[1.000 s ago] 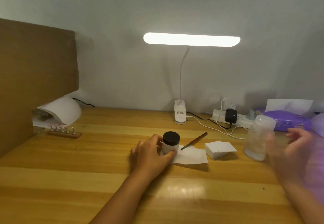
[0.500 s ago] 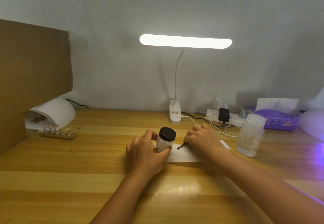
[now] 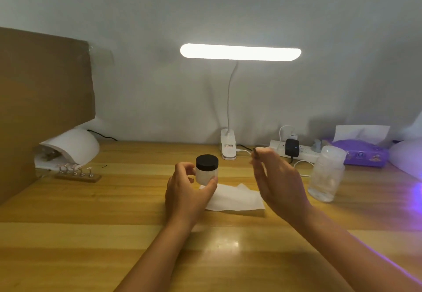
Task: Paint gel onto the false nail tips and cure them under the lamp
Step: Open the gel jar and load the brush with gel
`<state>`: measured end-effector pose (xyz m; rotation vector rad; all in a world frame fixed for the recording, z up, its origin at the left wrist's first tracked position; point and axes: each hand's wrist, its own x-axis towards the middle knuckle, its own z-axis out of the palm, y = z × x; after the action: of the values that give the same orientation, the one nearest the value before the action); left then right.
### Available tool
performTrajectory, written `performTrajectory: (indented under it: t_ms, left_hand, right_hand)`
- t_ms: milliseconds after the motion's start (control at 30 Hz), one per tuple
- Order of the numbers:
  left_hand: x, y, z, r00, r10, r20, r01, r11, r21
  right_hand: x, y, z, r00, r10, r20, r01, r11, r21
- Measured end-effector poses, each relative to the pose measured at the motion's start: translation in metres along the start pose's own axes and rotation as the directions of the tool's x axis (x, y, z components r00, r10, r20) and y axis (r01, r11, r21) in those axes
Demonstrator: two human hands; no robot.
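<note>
Two grips prepare to paint: the left grip [image 3: 185,191] holds the closed gel jar [image 3: 206,174] at the counter [image 3: 114,211] middle, the right grip [image 3: 280,184] pinches the brush [image 3: 255,152], the nail tips [image 3: 74,169] wait near the left edge, so probably the lid [image 3: 207,162] must come off next.

Left hand [image 3: 187,191] grips the jar [image 3: 206,172], while raised right hand [image 3: 279,183] pinches the brush [image 3: 254,153].

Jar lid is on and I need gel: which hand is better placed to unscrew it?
Probably the right hand: it is raised beside the lid, though pinching the brush; the left hand grips the jar.
</note>
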<state>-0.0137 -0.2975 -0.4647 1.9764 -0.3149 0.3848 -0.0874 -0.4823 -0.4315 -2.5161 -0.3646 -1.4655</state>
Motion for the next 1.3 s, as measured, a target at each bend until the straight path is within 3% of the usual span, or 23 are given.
performTrajectory:
  t_ms: [100, 200, 367, 500, 633, 733, 900, 1100, 1300]
  left_hand:
    - [-0.008, 0.006, 0.003, 0.994, 0.096, 0.056, -0.1, 0.993, 0.069]
    - [-0.019, 0.01, 0.006, 0.964, 0.233, 0.131, -0.249, 0.96, 0.13]
    - [-0.032, 0.014, 0.009, 0.845, 0.476, 0.244, -0.53, 0.805, 0.267]
    - [-0.039, 0.02, 0.012, 0.795, 0.56, 0.232, -0.605, 0.754, 0.254]
    - [-0.042, 0.024, 0.015, 0.799, 0.569, 0.197, -0.601, 0.766, 0.227]
    - [-0.041, 0.023, 0.015, 0.807, 0.539, 0.24, -0.589, 0.768, 0.253]
    - [-0.034, 0.011, 0.012, 0.837, 0.29, 0.465, -0.526, 0.665, 0.531]
    - [-0.035, 0.009, 0.013, 0.794, 0.237, 0.56, -0.552, 0.667, 0.5]
    - [-0.038, 0.006, 0.015, 0.77, 0.21, 0.602, -0.557, 0.681, 0.475]
  right_hand:
    - [-0.017, -0.012, -0.009, 0.972, 0.231, -0.044, -0.226, 0.968, 0.106]
    - [-0.032, -0.015, -0.009, 0.932, 0.363, 0.006, -0.359, 0.921, 0.15]
    - [-0.038, -0.014, -0.016, 0.873, 0.437, 0.216, -0.464, 0.881, 0.094]
    - [-0.038, -0.014, -0.016, 0.845, 0.429, 0.319, -0.481, 0.871, 0.103]
    - [-0.039, -0.018, -0.016, 0.877, 0.364, 0.313, -0.402, 0.913, 0.067]
    - [-0.037, -0.015, -0.019, 0.876, 0.398, 0.271, -0.437, 0.894, 0.1]
    - [-0.037, 0.008, -0.029, 0.798, 0.542, 0.264, -0.579, 0.811, 0.084]
    - [-0.045, 0.011, -0.026, 0.738, 0.57, 0.361, -0.604, 0.797, -0.024]
    - [-0.046, 0.006, -0.025, 0.767, 0.526, 0.368, -0.548, 0.835, -0.049]
